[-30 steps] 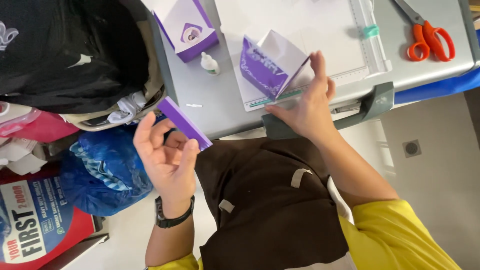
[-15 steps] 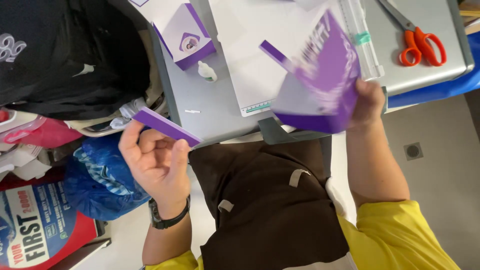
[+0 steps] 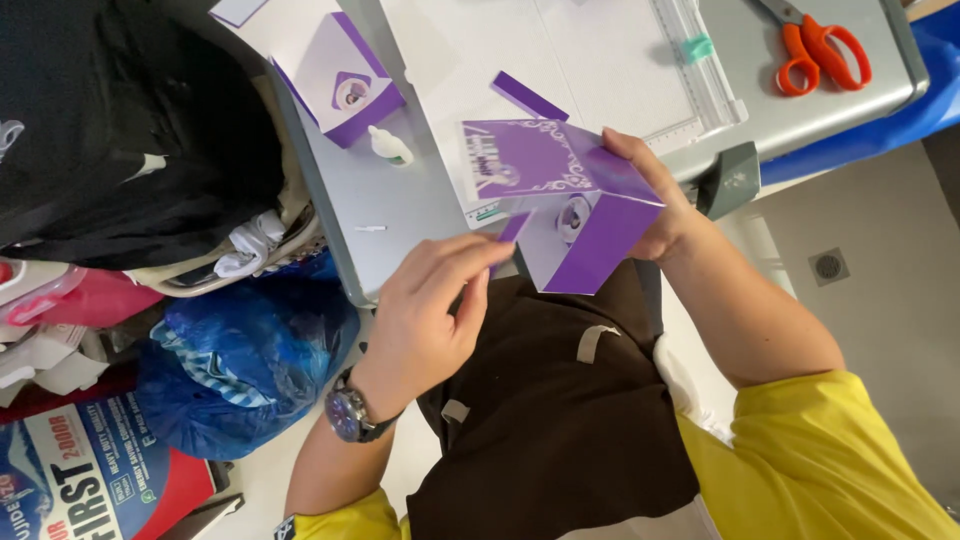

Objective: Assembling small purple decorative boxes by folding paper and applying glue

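Purple-and-white folded card box (image 3: pixel 560 205) is held in the air over the near edge of the grey table (image 3: pixel 400 215), above a brown-aproned lap. It is gripped from the right side by the right hand (image 3: pixel 655 200), fingers wrapped around the box's far panel and thumb underneath. A narrow purple paper strip (image 3: pixel 512 228) is pinched between thumb and fingertips of the left hand (image 3: pixel 430 300), its end pressed against the box's lower left edge. A wristwatch (image 3: pixel 348 412) is worn on the left wrist.

On the table: a loose purple strip (image 3: pixel 528 96) lies just behind the box; a white paper trimmer (image 3: pixel 600 60) sits along the far edge; a small white glue bottle (image 3: pixel 388 146) stands near the left edge; a second purple-and-white box (image 3: pixel 340 80) is at the far left corner; orange-handled scissors (image 3: pixel 815 50) lie at the far right corner.

Beside the table's left edge: a black bag (image 3: pixel 110 120) and a blue plastic bag (image 3: pixel 240 350) on the floor.
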